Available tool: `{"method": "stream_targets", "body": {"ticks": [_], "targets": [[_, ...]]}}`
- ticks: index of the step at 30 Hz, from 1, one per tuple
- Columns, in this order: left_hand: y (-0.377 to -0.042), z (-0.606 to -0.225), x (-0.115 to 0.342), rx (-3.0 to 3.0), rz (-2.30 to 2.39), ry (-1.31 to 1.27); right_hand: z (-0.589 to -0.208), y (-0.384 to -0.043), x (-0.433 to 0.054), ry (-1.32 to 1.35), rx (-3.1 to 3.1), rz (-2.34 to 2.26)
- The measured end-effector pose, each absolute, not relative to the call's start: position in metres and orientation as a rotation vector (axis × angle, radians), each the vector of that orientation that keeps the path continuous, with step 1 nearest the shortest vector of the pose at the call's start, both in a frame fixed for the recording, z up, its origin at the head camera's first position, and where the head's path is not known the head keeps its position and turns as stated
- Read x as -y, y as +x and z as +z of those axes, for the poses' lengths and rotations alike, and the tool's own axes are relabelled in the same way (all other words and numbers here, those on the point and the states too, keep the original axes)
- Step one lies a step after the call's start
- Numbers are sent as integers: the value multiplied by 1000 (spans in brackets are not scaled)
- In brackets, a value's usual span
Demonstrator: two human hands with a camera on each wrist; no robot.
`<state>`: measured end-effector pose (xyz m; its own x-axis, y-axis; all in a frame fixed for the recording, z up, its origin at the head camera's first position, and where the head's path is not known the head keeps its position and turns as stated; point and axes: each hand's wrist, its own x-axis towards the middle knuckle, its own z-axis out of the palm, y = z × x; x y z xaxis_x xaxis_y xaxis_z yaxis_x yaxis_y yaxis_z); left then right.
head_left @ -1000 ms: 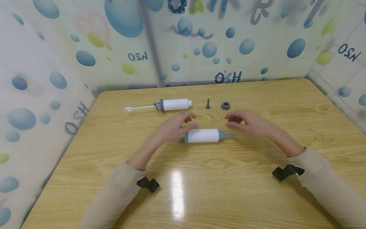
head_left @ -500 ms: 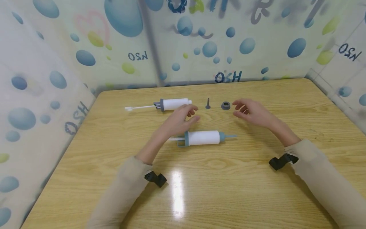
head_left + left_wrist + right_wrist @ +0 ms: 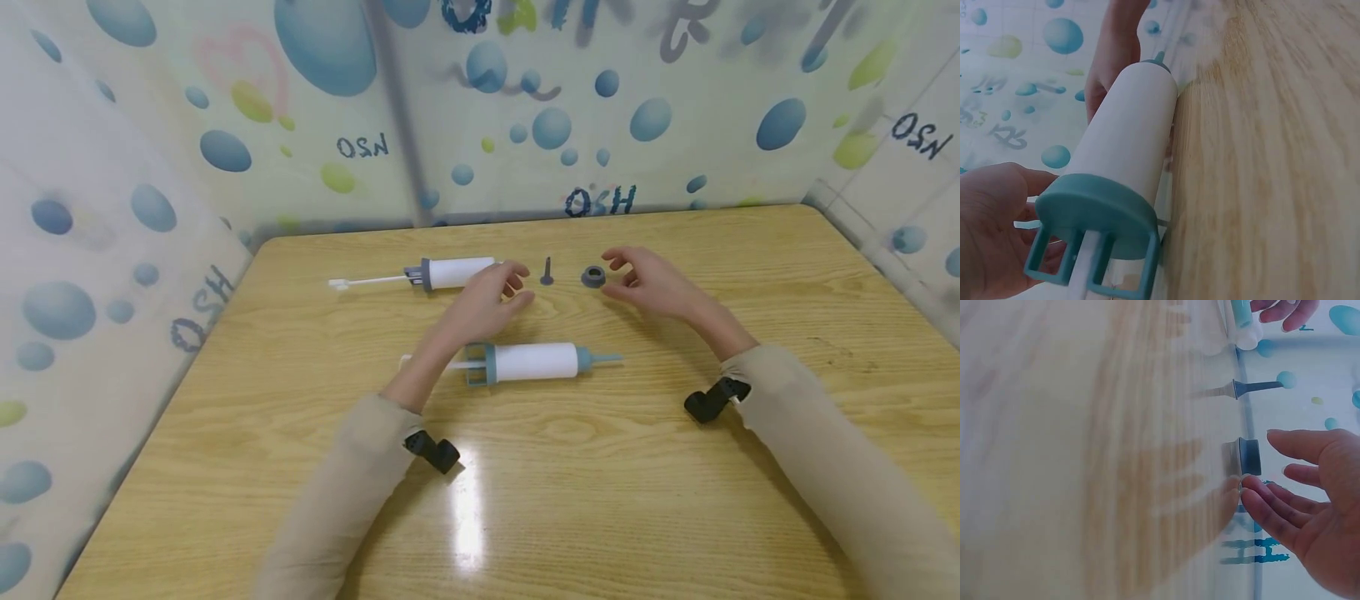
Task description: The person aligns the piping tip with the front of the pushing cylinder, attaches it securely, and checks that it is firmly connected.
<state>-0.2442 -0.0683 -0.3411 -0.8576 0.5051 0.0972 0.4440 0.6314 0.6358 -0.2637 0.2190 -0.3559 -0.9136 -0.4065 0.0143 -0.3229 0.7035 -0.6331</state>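
Observation:
My right hand [image 3: 648, 285] has its thumb and fingers parted right beside a grey ring cap [image 3: 593, 277] standing on the wooden table. In the right wrist view its fingertips come close to that ring cap [image 3: 1250, 457]. My left hand [image 3: 487, 302] hovers with relaxed fingers and holds nothing; it overlaps the tip end of a white icing syringe with a grey collar [image 3: 453, 273]. Between the hands stands a small grey nozzle [image 3: 547, 273], narrow end up. Nearer me lies a second white icing syringe [image 3: 536, 362] with teal collar and teal nozzle, its plunger rod partly behind my left wrist.
The wooden table [image 3: 600, 483] reaches back to a wall [image 3: 315, 183] printed with blue and green drops. A second wall [image 3: 82, 250] borders the left side. Black wrist cameras [image 3: 432, 451] hang below both sleeves.
Both hands have moved away from the teal-collared syringe toward the back. My left hand shifted up and right; my right hand came alongside the ring cap. The parts on the table stayed put.

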Motion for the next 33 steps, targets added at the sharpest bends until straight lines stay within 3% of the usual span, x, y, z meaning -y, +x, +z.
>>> {"method": "stream_targets", "body": {"ticks": [24, 33], "targets": [[-283, -347, 31, -2713, 1064, 609, -365, -290, -208, -562, -2766, -907], [-296, -354, 24, -2679, 1027, 581, -368, -290, -208, -670, -2801, -909]]}}
